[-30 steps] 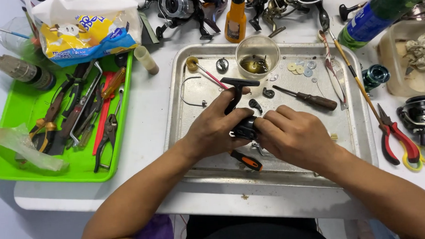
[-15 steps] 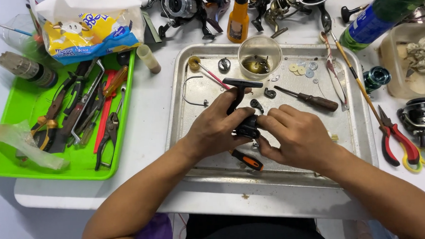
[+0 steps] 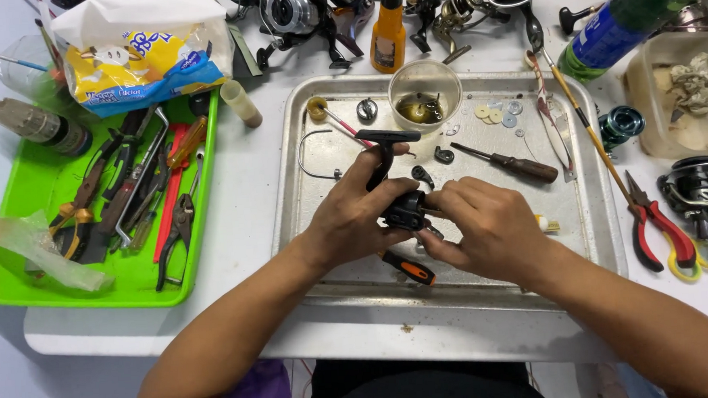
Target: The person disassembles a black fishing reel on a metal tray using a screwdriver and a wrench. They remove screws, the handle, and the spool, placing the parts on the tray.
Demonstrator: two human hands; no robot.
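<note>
Black reel body (image 3: 404, 210) | left hand (image 3: 355, 215), right hand (image 3: 485, 228) grip it | yellow-white bag (image 3: 140, 49) top-left

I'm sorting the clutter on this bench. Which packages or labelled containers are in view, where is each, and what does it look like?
Plastic bag: far left, above the green tray; crumpled, white, yellow and blue.
Orange bottle: far centre, behind the metal tray; upright, dark nozzle.
Green bottle: far right, lying tilted; blue label band.
Dark jar: far left on the green tray, on its side; pale label.
No signs or screens.
</note>
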